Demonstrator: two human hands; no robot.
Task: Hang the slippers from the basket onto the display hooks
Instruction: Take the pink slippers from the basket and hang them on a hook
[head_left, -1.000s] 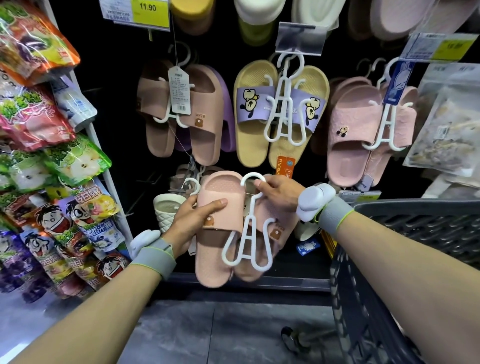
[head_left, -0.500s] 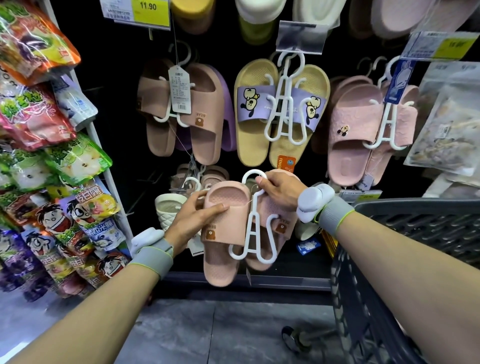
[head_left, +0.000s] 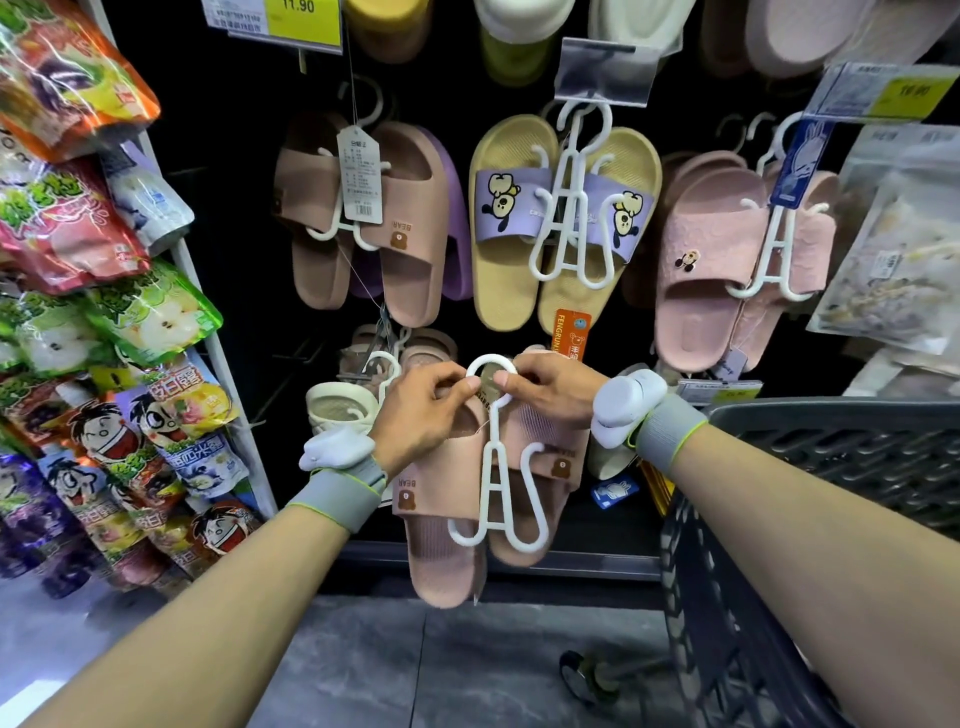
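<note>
My left hand (head_left: 423, 410) and right hand (head_left: 550, 387) met at the top loop of the white hanger (head_left: 493, 457) — each pinched that ring between thumb and fingertips, left on its left side, right on its right. The pink slippers (head_left: 452, 499) hung from the hanger below my hands, soles toward the rack, toes pointing down, a small bear patch on each strap. I held the pair in front of the lower row of the rack, just under the yellow slippers (head_left: 561, 228) with their purple straps. To the upper left hung a brown pair (head_left: 374, 223) with a paper tag; to the upper right, a pale pink pair (head_left: 727, 260). The grey basket (head_left: 831, 467) stood at my right — near my right forearm. Snack bags (head_left: 104, 312) filled the shelf on my left.
</note>
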